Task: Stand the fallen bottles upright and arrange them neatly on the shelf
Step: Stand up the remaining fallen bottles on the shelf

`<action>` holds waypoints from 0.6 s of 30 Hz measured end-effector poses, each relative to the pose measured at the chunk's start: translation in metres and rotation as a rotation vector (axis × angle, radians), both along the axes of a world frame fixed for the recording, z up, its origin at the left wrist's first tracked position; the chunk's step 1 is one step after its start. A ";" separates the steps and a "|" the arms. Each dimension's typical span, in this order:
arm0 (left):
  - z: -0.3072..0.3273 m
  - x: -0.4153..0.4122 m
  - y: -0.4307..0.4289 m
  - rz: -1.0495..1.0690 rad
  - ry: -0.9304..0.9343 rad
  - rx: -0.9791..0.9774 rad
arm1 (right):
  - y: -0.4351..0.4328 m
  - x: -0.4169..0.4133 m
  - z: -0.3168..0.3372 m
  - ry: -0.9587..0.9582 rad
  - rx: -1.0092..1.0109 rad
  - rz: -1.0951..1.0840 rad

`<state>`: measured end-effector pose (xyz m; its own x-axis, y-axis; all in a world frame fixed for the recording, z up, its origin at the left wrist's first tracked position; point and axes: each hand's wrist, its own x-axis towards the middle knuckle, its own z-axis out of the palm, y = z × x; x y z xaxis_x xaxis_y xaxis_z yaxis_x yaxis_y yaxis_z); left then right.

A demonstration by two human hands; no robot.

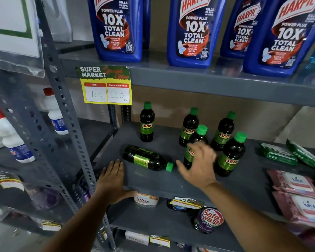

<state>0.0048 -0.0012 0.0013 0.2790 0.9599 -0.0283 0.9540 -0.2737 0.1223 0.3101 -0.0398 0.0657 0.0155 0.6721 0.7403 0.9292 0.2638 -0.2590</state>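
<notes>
On the grey middle shelf (171, 186) one dark bottle with a green cap (147, 158) lies on its side, cap pointing right. Several matching "Sunny" bottles stand upright: one alone at the back left (147, 122), the others grouped at the right (230, 155). My right hand (198, 166) is spread open in front of the front-middle standing bottle (200, 132), covering its lower half, thumb close to the fallen bottle's cap. Whether the fingers touch that bottle is unclear. My left hand (113, 179) rests flat on the shelf's front left edge, thumb under the lip, holding no bottle.
Blue Harpic bottles (191, 31) line the shelf above, with a yellow price tag (106, 86) hanging from its edge. Green packets (278, 153) and pink wipe packs (296, 186) lie at the right. A perforated grey upright (69, 124) stands at the left. Tubs and pouches sit below.
</notes>
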 end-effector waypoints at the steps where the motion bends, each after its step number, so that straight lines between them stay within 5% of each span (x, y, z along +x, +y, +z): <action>1: 0.000 0.001 0.000 -0.003 -0.004 0.003 | -0.001 -0.010 -0.003 -0.068 -0.080 0.126; 3: 0.001 0.000 0.000 -0.001 -0.012 -0.002 | 0.001 -0.029 -0.012 -0.140 -0.444 0.245; 6: 0.003 0.000 -0.001 0.002 -0.012 -0.016 | 0.008 -0.041 -0.018 0.015 -0.851 0.134; 13: 0.005 -0.002 0.002 -0.008 0.016 -0.058 | 0.017 -0.061 0.036 -0.007 -0.433 0.257; 18: 0.005 -0.003 0.000 -0.027 0.008 -0.041 | 0.059 -0.100 0.081 -0.044 -0.392 0.184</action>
